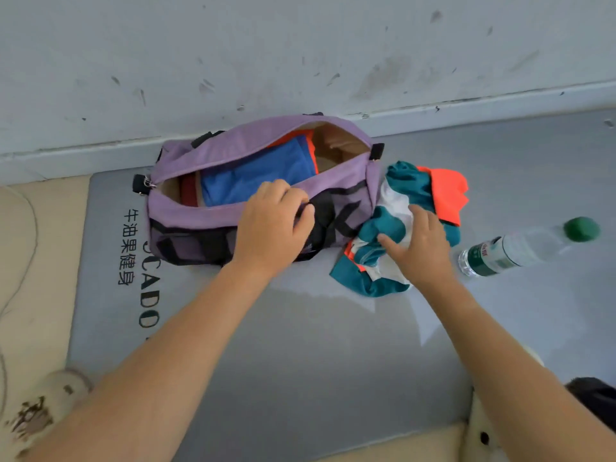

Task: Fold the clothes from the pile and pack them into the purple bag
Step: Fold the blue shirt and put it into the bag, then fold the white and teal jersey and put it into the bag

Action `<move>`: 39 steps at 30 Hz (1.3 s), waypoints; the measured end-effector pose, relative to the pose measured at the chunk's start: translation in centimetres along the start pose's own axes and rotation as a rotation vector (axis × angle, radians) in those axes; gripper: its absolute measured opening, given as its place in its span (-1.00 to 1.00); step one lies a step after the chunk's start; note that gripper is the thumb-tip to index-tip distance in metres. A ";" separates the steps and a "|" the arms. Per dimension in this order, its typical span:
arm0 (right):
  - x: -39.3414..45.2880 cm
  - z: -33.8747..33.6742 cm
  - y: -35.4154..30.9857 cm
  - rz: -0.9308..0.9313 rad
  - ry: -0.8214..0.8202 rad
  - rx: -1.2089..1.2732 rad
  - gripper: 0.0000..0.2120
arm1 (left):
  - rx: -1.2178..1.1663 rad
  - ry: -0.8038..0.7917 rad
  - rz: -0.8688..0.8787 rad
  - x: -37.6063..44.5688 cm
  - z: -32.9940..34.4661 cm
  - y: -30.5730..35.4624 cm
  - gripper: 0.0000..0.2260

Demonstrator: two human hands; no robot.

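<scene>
Left hand (271,221) fingers grasping bag (206,208) strap; right hand (418,245) released on pile (410,195). My worry: bottle (510,248) at 3 o'clock gets knocked, rolls.

Place: an exercise corner on the floor of a plain room, perhaps a home or a gym.
Mat: a grey exercise mat (300,345) covers the near floor, with dark printed lettering (128,245) at its left end.
Wall: a scuffed, pale grey wall (300,55) with a baseboard (483,106) runs along the far side.
Floor: beige flooring (36,261) shows to the left of the mat.
Sports gear: a purple duffel bag (206,215) and a clear water bottle (520,250) with a green cap lie on the mat.
</scene>
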State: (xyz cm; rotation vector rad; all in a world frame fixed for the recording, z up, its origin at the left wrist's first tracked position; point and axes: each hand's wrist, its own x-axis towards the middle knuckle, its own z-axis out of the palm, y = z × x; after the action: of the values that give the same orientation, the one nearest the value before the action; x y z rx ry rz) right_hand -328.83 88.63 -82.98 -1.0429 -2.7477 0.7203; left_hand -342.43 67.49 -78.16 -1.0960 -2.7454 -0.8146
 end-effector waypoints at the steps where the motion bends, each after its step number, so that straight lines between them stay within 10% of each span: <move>1: -0.4 0.5 1.2 0.102 -0.086 -0.005 -0.22 | -0.104 -0.081 -0.042 -0.6 0.7 1.7 -0.79; 5: -2.3 3.3 4.1 0.204 -0.227 -0.096 -0.22 | -0.359 -0.452 -0.283 -3.3 5.3 5.6 -0.73; 8: -3.3 4.5 4.4 0.254 -0.226 0.151 -0.66 | -0.449 -0.505 -0.481 -5.4 8.9 5.7 -0.78; 12: -7.3 4.7 3.8 0.259 -0.461 0.352 -0.60 | -0.739 -0.425 -0.743 -7.9 11.1 6.1 -0.25; 18: -16.0 5.0 2.1 0.250 -0.970 0.571 -0.73 | -0.649 -0.408 -1.058 -14.2 10.4 4.9 -0.83; 21: -17.3 4.1 2.1 0.404 -0.781 0.697 -0.77 | -0.593 -0.168 -1.205 -18.7 6.9 2.2 -0.81; 25: -17.8 4.0 2.7 0.544 -0.084 0.406 -0.76 | -0.483 0.066 -1.370 -24.8 2.8 1.3 -0.64; 28: -18.6 5.1 2.0 0.658 -0.184 0.332 -0.42 | -0.086 0.072 -1.236 -27.3 1.3 1.7 -0.25; 31: -19.8 6.4 -0.9 0.638 -0.462 0.656 -0.70 | 0.112 -0.003 -0.855 -26.7 0.8 2.8 -0.31; 35: -21.3 7.1 -4.4 0.694 -0.703 0.969 -0.87 | -0.582 -0.439 -0.882 -23.8 1.4 5.1 -0.23; 39: -20.7 4.4 -6.1 0.610 -0.832 1.181 -0.76 | -0.873 -0.419 -0.996 -22.7 0.6 5.3 -0.32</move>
State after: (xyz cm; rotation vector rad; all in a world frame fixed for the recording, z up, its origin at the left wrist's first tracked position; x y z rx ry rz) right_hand -317.97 69.42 -82.78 -1.3296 -1.5774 2.8342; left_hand -322.06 56.94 -82.13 0.3044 -3.2835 -2.2377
